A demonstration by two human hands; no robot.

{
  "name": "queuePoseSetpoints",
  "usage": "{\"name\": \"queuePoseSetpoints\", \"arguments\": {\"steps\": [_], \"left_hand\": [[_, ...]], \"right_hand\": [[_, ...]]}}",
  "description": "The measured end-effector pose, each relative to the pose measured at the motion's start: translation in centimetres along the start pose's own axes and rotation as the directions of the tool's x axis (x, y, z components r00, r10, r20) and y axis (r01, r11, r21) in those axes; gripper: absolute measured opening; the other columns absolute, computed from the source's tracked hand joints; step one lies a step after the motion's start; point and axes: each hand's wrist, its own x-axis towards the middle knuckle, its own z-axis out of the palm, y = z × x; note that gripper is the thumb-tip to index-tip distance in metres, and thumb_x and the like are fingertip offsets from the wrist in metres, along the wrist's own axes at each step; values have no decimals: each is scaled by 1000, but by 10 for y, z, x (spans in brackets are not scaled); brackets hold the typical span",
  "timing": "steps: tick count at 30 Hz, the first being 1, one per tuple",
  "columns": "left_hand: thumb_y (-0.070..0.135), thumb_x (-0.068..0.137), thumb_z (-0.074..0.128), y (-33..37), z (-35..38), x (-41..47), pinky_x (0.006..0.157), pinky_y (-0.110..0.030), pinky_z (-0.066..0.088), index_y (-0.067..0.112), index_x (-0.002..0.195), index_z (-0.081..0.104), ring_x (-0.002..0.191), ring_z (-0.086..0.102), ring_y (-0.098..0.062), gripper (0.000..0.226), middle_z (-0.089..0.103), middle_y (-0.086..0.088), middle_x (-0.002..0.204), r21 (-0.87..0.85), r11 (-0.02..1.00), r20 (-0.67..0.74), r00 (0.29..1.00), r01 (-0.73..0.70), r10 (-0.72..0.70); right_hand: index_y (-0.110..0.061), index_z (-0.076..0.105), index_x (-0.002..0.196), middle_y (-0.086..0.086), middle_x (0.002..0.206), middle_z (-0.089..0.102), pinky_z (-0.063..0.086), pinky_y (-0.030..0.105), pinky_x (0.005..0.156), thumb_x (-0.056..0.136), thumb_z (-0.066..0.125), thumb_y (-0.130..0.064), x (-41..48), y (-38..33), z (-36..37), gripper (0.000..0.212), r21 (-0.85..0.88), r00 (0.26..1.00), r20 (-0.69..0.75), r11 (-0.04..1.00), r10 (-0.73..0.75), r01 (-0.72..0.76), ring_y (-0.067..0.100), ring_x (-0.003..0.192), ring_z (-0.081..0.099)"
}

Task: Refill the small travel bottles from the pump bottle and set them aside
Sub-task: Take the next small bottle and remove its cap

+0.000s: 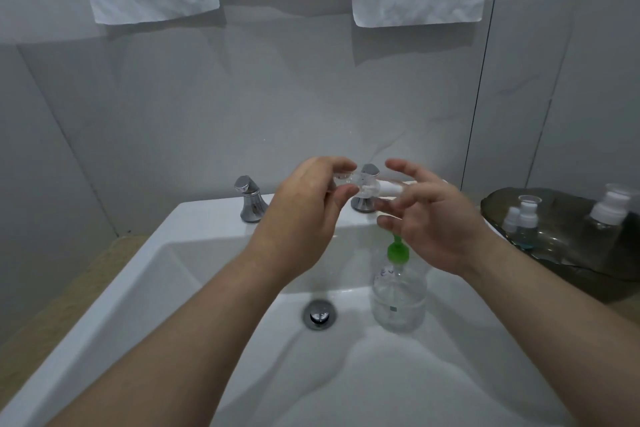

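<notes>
A: Clear plastic, that travel bottle [349,184]. Our left hand [304,208] pinches it on its side above the sink [207,270], so anything inside could run out.
B: Our right hand [436,218] spreads its fingers at the white cap [389,188]. We can't tell if it grips, and the cap might drop.
A: Our pump bottle [398,295] stands in the basin, partly full of clear liquid.
B: On the dark tray [561,253], one small bottle [517,229] holds blue liquid.
</notes>
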Motion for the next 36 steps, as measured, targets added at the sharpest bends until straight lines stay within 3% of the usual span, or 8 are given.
{"name": "queuePoseSetpoints", "arguments": {"steps": [5, 8, 14, 17, 20, 24, 31, 36], "left_hand": [[12, 98, 65, 3, 0, 0, 82, 1, 33, 6, 120, 66, 86, 49, 17, 23, 53, 12, 99, 3, 1000, 7, 1000, -12, 12], [13, 98, 65, 3, -1, 0, 82, 1, 32, 6, 119, 66, 85, 49, 16, 22, 54, 11, 98, 15, 1000, -10, 1000, -13, 13], [26, 98, 67, 14, -1, -1, 76, -6, 38, 10, 113, 66, 76, 49, -2, 21, 59, 11, 81, -25, 998, -40, 998, 51, -52], [39, 98, 67, 28, 3, -6, 65, -18, 45, 23, 102, 65, 66, 61, -12, 17, 62, 9, 67, -162, 965, 115, 975, 208, -191], [43, 93, 71, 41, 18, -10, 54, -17, 42, 22, 85, 65, 53, 57, -10, 24, 66, 0, 67, -318, 755, 351, 811, 573, -468], [28, 93, 76, 40, 31, -17, 54, -25, 38, 14, 81, 66, 56, 48, -14, 21, 73, -6, 79, -289, 280, 698, 402, 915, -593], [12, 97, 70, 34, 33, -24, 72, -34, 63, 4, 127, 55, 69, 72, -26, 35, 68, -12, 95, -168, 285, 762, 308, 944, -569], [3, 95, 69, 34, 34, -27, 90, -41, 61, 8, 112, 62, 79, 71, -31, 19, 61, -5, 93, -136, 371, 765, 335, 919, -550]], "right_hand": [[-16, 65, 106, 10, 85, 65, 44, 28, 56, 92, 63, -31, -3, -1, 4, 20, -53, 999, 21, 998, 44, -43, 19, 65, 59], [-10, 62, 107, 8, 77, 62, 34, 21, 46, 99, 62, -25, 2, 3, 4, 17, -87, 1000, -24, 996, -17, 15, 12, 55, 46], [-10, 64, 101, -1, 65, 46, 23, 22, 45, 112, 41, -34, 26, -4, -26, 34, -15, 932, -342, 993, -118, 120, 9, 48, 29], [-12, 65, 99, -2, 67, 40, 23, 26, 52, 109, 44, -31, 36, -4, -41, 30, -63, 870, -472, 990, -144, 130, 10, 52, 29], [-15, 67, 110, -3, 78, 50, 33, 23, 58, 107, 54, -26, 39, 0, -48, 17, -267, 831, -505, 958, -233, 106, 9, 64, 41], [-18, 70, 115, -7, 90, 66, 45, 11, 63, 101, 67, -20, 42, 8, -63, 14, -497, 775, -458, 848, -436, 183, 6, 77, 58], [-16, 67, 123, 0, 107, 72, 44, 29, 79, 99, 65, -19, 52, 21, -77, 24, -855, 820, -299, 519, -488, -3, 20, 91, 64], [-18, 67, 130, 3, 118, 71, 38, 27, 75, 103, 59, -24, 50, 24, -79, 29, -936, 849, -216, 350, -482, -39, 18, 89, 61]]}}
